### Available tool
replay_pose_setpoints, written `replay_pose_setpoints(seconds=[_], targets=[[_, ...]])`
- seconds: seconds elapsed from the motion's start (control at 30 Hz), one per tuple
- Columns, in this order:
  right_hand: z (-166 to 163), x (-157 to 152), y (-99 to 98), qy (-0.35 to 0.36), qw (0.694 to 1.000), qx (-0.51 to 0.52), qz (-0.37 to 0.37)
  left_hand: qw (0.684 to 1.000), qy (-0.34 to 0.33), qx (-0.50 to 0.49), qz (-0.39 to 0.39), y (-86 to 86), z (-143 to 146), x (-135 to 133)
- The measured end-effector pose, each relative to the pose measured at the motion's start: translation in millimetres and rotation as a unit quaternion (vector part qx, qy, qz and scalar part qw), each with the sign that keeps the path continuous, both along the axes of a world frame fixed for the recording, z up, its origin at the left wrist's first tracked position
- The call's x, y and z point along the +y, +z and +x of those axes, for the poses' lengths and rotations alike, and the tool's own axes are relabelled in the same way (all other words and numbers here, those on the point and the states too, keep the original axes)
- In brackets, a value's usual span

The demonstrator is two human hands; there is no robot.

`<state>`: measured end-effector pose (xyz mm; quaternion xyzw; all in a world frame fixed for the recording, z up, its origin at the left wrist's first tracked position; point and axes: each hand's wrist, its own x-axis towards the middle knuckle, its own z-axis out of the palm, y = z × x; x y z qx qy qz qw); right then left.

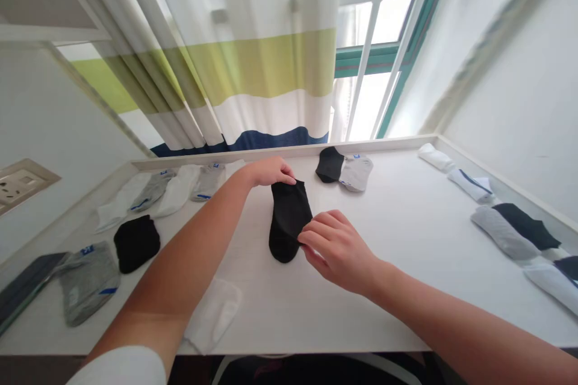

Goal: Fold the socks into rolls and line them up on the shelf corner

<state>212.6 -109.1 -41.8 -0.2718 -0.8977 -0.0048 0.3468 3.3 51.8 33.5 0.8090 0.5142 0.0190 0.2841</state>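
Note:
A black ankle sock (287, 216) lies flat in the middle of the white table (406, 240). My left hand (270, 171) rests on its far end, fingers curled over the cuff and pinching it. My right hand (336, 249) pinches the sock's near right edge with thumb and fingers closed on the fabric. Both forearms reach in from the near edge of the table.
More socks lie around: a white one (214, 313) near the front edge, grey (85, 280) and black (135, 242) ones at left, several pale ones at back left, a black and grey pair (345, 168) at the back, several along the right side. A dark phone (24, 286) lies far left. Curtain and window stand behind.

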Motion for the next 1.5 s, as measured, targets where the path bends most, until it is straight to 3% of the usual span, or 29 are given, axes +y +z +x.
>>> replay_pose_setpoints(seconds=[0.13,0.23,0.37,0.6,0.73,0.9,1.0,1.17,1.27,1.33,1.4,1.5], targets=[[-4.6,1.8,-11.1,0.017,1.000,0.010,-0.012,1.000,0.005,-0.023,0.001,-12.6,-13.4,-2.8],[-4.7,-0.6,-15.6,-0.001,0.999,0.045,-0.001,0.999,0.004,-0.049,0.020,-11.1,-22.4,-5.5],[-4.1,-4.6,-19.6,-0.070,0.994,0.084,0.000,0.997,0.004,-0.064,0.046,6.8,-27.4,-13.3],[1.9,-9.8,-26.1,-0.098,0.984,0.101,-0.108,0.993,0.011,-0.087,0.083,41.2,-23.6,-31.5],[4.0,-10.6,-22.6,-0.085,0.981,0.112,-0.131,0.987,0.004,-0.145,0.068,54.5,-24.8,-41.3],[6.6,-11.2,-16.1,-0.062,0.985,0.105,-0.121,0.972,0.038,-0.195,0.122,66.8,-24.7,-53.7],[6.6,-11.1,-15.7,-0.033,0.989,0.098,-0.102,0.973,0.044,-0.170,0.148,76.0,-21.7,-63.1],[6.9,-12.3,-14.0,0.043,0.990,0.109,-0.072,0.986,0.010,-0.113,0.119,96.9,-15.0,-81.9],[10.2,-13.6,-10.0,0.105,0.971,0.202,-0.066,0.991,-0.013,-0.078,0.105,106.2,-12.1,-91.7],[12.8,-12.0,-9.2,0.101,0.951,0.278,-0.086,0.992,-0.025,-0.049,0.109,109.3,-10.8,-97.6],[14.0,-6.9,-11.4,0.067,0.928,0.337,-0.141,0.992,-0.034,-0.021,0.118,111.0,-9.6,-103.2],[11.3,4.6,-17.8,0.037,0.879,0.379,-0.286,0.992,-0.058,-0.003,0.111,112.9,-6.9,-111.3]])
